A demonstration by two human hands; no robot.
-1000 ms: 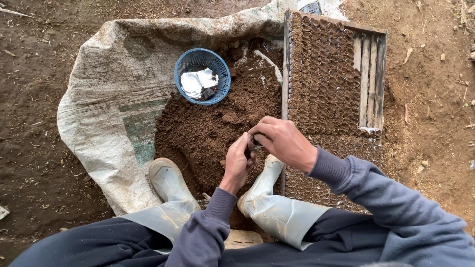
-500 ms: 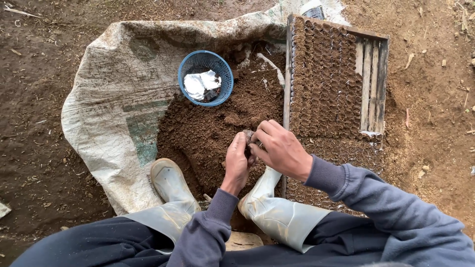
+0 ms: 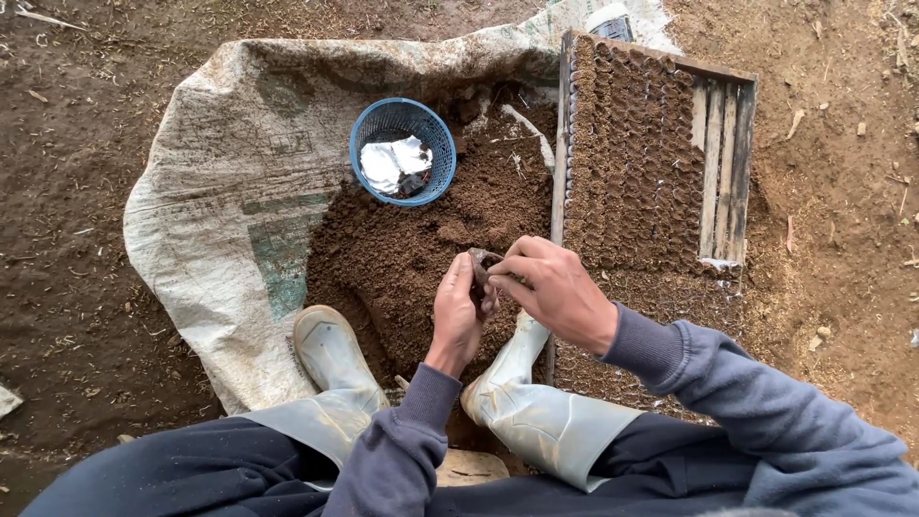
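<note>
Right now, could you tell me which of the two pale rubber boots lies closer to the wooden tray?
The right boot, below the two hands: its toe sits against the wooden tray's left edge, while the left boot lies apart on the sack.

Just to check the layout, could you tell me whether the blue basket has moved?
No; the blue basket still sits just left of the wooden tray.

Outdoor plant nursery: soil heap (image 3: 421, 239), seedling tray (image 3: 637, 163)
</note>
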